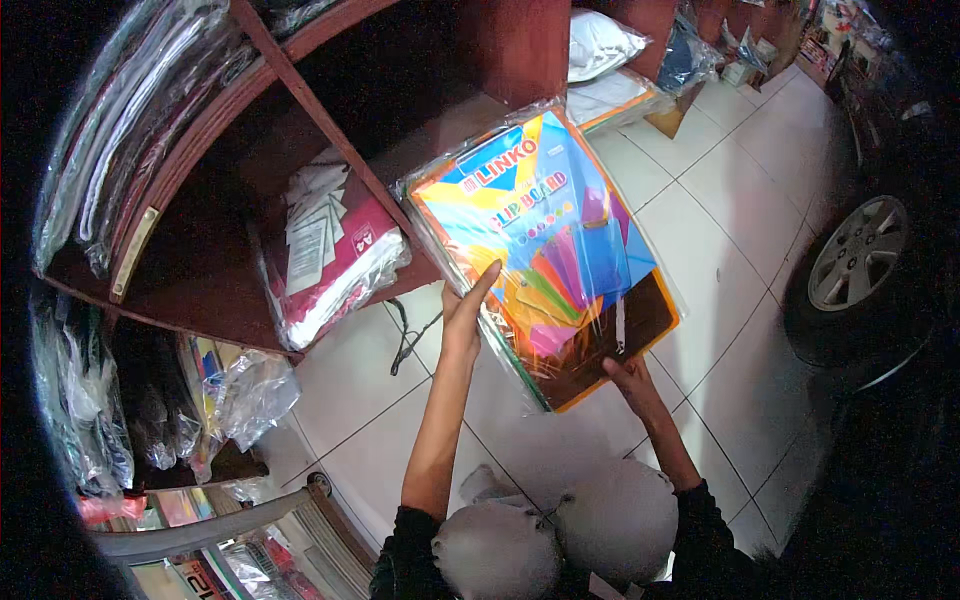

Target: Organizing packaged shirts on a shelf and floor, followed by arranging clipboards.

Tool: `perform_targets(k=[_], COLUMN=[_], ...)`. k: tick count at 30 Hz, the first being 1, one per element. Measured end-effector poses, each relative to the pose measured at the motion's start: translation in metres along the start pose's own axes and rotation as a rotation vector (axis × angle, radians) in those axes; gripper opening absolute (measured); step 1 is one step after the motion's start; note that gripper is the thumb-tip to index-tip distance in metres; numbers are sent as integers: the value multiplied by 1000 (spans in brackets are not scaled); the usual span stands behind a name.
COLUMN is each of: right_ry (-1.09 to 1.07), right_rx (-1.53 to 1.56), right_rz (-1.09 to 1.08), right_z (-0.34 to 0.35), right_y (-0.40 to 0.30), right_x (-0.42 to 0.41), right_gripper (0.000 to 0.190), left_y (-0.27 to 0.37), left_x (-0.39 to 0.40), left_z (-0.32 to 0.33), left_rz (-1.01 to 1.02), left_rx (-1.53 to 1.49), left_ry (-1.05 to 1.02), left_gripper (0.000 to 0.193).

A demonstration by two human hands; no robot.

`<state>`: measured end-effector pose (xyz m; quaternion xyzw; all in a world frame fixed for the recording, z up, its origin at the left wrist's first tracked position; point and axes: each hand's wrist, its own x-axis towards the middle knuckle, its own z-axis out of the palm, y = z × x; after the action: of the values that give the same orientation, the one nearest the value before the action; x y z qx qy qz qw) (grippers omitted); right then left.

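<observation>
A transparent-wrapped pack of Linko clipboards (555,247) is held tilted in front of my knees, its printed cover sheet facing up. My left hand (466,311) grips the pack's left edge, with the thumb on the front and the fingers hidden behind. At the lower right edge, my right hand (628,381) holds the pack between its thumb and fingers. Orange and green board edges show through the glossy film. Close to its left side, a magenta pack marked A4 (349,262) lies on a brown wooden shelf (210,315), with several white labels on it.
Film-wrapped goods (142,135) fill the upper left shelf, with more packets (232,382) below. A plastic-wrapped white bundle (604,45) sits in a far compartment. A car wheel (857,253) stands right on the tiled floor (720,217). A dark strap (407,337) lies near the shelf.
</observation>
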<state>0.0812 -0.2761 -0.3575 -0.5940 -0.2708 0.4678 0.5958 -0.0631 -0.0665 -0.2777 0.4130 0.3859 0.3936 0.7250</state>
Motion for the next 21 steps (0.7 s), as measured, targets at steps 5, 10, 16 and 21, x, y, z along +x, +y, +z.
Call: perform_targets(k=[5,10,16,21], right_ry=[2,-226,-399,-124], right_rx=[-14,1102,126,113], right_rz=[71,125,96,138], right_z=[-3,-103,-80,-61], right_y=[18,58,48,71], right_x=[3,77,98,54], right_gripper=[62,75,46,41], left_y=[-29,-40,-59,-94], left_x=[-6,-31,-54,-68], left_z=[-4,8,-17,-41], left_rz=[184,111,81,4], left_rx=[-96,59,239,368], left_ry=[-12,11,-29,-152], left_gripper=[50,52,48,48])
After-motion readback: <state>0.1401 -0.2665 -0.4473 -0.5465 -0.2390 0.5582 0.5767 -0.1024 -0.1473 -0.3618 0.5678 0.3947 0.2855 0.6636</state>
